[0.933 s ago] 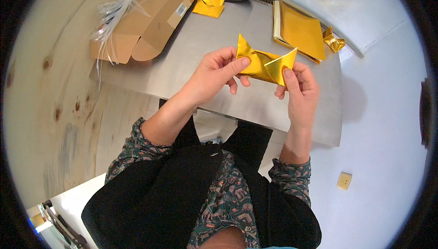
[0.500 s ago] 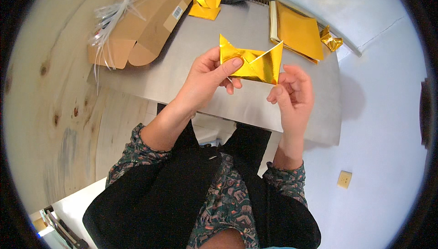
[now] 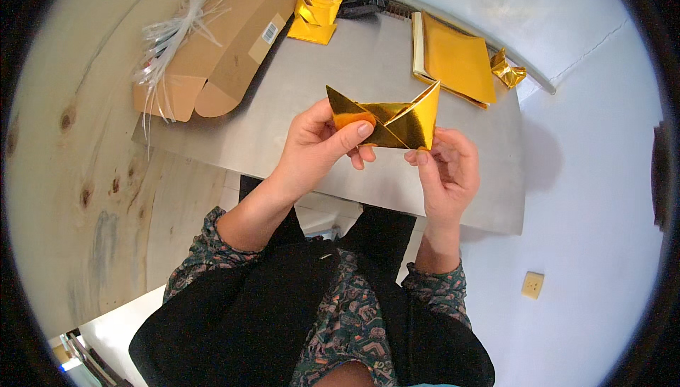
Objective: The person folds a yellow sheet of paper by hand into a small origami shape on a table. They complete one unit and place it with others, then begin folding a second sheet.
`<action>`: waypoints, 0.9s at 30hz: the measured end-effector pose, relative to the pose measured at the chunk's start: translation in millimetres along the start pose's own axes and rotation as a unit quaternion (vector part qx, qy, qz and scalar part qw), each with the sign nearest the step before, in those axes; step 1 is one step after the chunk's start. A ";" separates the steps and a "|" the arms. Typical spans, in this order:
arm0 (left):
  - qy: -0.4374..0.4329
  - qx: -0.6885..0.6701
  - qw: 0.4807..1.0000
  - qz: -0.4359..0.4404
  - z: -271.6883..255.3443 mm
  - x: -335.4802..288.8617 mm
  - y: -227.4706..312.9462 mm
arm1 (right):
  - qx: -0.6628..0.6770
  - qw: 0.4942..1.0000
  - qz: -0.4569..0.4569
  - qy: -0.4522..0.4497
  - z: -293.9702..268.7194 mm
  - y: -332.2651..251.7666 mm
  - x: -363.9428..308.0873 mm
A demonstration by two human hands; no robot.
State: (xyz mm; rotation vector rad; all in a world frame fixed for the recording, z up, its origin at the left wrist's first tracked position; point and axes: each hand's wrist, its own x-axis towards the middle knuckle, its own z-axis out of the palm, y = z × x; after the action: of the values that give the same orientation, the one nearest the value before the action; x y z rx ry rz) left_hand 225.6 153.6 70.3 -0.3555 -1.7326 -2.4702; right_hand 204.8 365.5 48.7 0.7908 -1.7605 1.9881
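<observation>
passage: tabletop [image 3: 354, 61] centre | left obstacle: cardboard box [image 3: 221, 54] | far-right obstacle: gold paper stack [image 3: 457, 57]

An indoor craft workspace, home or workshop undetermined, is indicated by a table [image 3: 354, 54], gold sheet stack [image 3: 457, 57] and wall outlet [image 3: 533, 285].

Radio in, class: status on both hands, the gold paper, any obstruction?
Left hand gripping folded gold paper by its left side. Right hand at its near right corner, grip unclear. Paper's far corners pointed. Only the hands overlap it.
</observation>
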 end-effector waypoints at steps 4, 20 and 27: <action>0.008 0.033 0.999 0.014 3.3 -0.5 6.3 | 0.029 1.000 0.011 0.001 2.2 0.3 -3.5; -0.084 0.145 0.984 -0.064 -16.2 51.5 26.5 | -0.119 0.987 0.098 -0.049 19.5 -1.2 6.7; 0.029 0.157 0.987 -0.003 -7.8 62.3 -5.4 | -0.204 0.977 0.051 -0.032 37.0 22.7 5.9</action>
State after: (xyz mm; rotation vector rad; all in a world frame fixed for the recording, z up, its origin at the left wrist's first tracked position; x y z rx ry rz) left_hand 163.1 151.2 78.3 -0.2443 -2.0541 -2.1365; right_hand 192.5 325.2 37.1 0.6416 -2.1853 1.5866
